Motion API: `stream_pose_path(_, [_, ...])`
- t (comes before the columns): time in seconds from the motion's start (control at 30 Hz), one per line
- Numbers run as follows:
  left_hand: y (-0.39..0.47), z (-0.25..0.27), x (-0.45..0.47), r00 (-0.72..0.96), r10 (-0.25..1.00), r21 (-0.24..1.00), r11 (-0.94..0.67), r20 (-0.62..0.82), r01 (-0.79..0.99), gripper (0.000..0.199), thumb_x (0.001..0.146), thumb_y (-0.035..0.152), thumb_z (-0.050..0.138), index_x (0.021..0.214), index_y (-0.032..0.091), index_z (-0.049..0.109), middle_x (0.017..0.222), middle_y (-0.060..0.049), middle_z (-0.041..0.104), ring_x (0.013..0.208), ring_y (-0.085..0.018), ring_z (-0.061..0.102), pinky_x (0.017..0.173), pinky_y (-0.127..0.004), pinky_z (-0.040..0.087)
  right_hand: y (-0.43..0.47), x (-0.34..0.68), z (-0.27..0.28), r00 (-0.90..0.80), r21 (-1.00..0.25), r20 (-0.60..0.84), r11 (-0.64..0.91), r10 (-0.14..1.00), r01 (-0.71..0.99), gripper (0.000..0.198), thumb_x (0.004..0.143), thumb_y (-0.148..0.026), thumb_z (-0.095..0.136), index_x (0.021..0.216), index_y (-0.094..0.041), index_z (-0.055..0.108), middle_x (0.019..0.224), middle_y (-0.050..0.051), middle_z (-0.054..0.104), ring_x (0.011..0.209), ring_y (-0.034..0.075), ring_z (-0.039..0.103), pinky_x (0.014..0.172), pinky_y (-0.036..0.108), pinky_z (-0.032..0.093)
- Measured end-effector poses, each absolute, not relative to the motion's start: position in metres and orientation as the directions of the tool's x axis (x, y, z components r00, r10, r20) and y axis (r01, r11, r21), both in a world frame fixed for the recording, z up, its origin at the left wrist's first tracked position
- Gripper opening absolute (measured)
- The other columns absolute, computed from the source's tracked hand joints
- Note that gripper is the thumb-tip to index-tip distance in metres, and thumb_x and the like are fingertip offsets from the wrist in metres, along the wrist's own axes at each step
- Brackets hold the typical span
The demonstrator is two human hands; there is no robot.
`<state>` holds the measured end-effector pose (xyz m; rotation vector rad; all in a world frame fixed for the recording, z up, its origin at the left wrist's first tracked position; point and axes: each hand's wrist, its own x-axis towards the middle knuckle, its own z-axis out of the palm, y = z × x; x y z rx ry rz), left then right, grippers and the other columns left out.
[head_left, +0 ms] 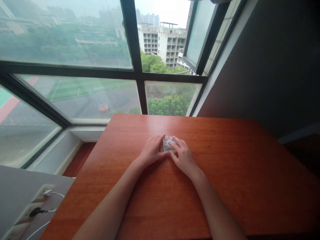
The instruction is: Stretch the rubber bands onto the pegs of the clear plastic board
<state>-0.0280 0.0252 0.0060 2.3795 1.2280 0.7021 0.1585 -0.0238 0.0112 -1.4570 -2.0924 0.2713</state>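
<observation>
A small whitish rectangular pack (168, 145) with a printed pattern lies on the reddish-brown wooden table (165, 200), and what kind it is I cannot make out. Along its left side my left hand (153, 149) is closed, fingers by the far corner and thumb at the near edge. My right hand (184, 153) grips the right side from the other flank, its fingers reaching over part of the top and its thumb at the near edge. The fingers of both hands hide some of the pack's edges.
Beyond the table's far edge stand framed windows (140, 76), with one pane (202, 36) swung open. A dark wall (262, 66) rises at the right. Low on the left wall are sockets (30, 213) with a black plug (37, 211) and white cables.
</observation>
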Motion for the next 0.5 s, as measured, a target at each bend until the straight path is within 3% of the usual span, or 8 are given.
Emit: stream_pose_path(0.5, [0.029,0.008,-0.034,0.516,0.816,0.6,-0.556,0.261,0.576,0.066,0.072,0.047,0.072,0.129,0.021,0.051,0.126,-0.012,0.058,0.113,-0.028,0.055,0.097,-0.042,0.044,-0.015,0.169,0.001,-0.261,-0.529,0.245,0.355,0.934,0.771,0.037,0.088,-0.024,0.056,0.124,-0.029,0.061,0.143,0.005,0.047,0.128,0.021,0.048,0.104,0.041,0.042])
